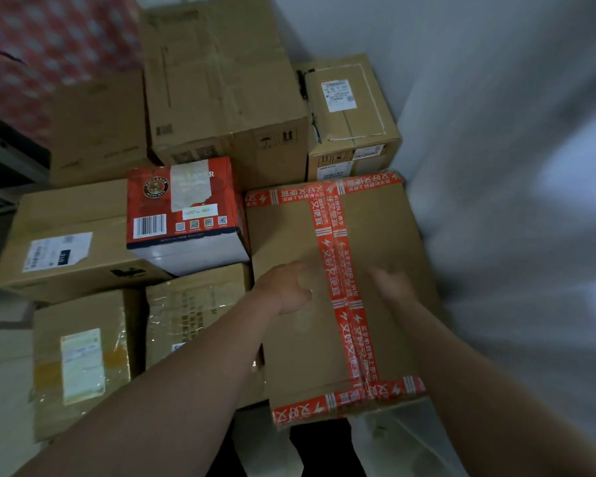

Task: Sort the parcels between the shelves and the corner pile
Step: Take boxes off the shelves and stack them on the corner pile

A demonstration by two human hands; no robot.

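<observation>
Left part of the pile: red printed beer carton (186, 208) on top of plain brown boxes. Touching its right side is a large brown cardboard parcel (375, 222), lying flat against the grey wall (496, 149), with orange-red printed tape along the centre seam and both ends. Left hand (284, 290) on the lid, left of the centre tape, fingers bent; can't tell if it grips. Right hand (391, 284) right of the tape, blurred, fingers stretched out over the lid.
</observation>
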